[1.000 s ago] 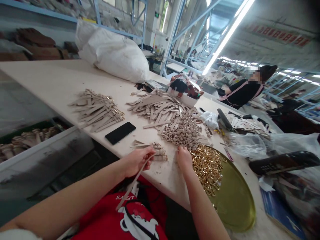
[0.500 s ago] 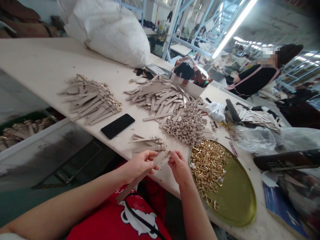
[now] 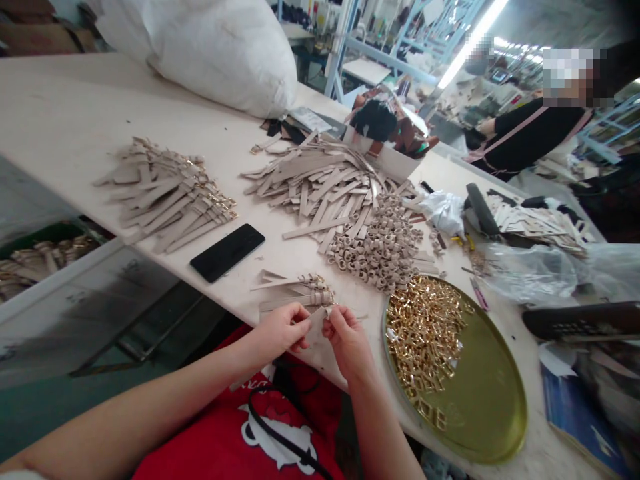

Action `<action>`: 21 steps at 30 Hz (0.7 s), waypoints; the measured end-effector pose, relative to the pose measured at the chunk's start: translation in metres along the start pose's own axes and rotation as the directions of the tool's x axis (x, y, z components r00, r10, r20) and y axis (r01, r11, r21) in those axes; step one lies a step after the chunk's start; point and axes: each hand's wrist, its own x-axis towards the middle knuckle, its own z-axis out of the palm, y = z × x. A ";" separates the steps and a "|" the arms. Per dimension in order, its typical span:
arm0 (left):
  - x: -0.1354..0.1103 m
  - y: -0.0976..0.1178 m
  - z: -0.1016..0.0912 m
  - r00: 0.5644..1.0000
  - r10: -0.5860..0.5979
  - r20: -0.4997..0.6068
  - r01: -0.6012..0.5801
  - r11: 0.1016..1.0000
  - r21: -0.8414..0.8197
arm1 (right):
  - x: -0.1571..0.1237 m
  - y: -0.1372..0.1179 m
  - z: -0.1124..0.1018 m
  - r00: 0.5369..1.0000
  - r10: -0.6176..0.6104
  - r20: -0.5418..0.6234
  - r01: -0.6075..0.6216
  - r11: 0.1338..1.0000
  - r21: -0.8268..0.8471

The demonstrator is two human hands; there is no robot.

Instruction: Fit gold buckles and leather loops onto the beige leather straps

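Note:
Just in front of my body, a beige strap (image 3: 317,324) is stretched between my two hands. My left hand (image 3: 288,327) pinches it on one side, fingers closed. My right hand (image 3: 350,339) closes its thumb and fingers on the strap's other end; the buckle seen there earlier is hidden now. Right behind my hands lies a small bunch of straps with gold buckles (image 3: 295,291). Small beige loops (image 3: 373,252) are heaped beyond my right hand. To its right, gold buckles (image 3: 425,327) cover the left part of an olive-gold oval tray (image 3: 493,393).
A black phone (image 3: 227,252) lies left of the bunch. Farther back are a pile of finished-looking buckled straps (image 3: 173,190), a heap of plain straps (image 3: 320,180) and a large white sack (image 3: 225,57). A person in black (image 3: 535,137) stands across the table.
My right hand has shifted slightly left along the strap end, and its fingers now cover the buckle. The long strap tail over my lap no longer shows. The view has shifted a little.

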 end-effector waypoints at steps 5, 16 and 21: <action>0.001 0.003 -0.005 0.994 0.111 -0.010 -0.106 0.970 0.220 | 0.000 0.004 0.000 0.999 -0.027 -0.026 0.024 0.993 -0.119; -0.009 0.003 -0.004 0.977 0.212 -0.027 -0.188 0.911 0.366 | -0.021 0.010 0.012 0.985 -0.156 0.077 0.170 0.955 -0.244; -0.023 0.001 -0.007 0.963 0.251 0.101 -0.270 0.869 0.415 | -0.030 0.005 0.009 0.981 -0.193 -0.012 0.183 0.948 -0.261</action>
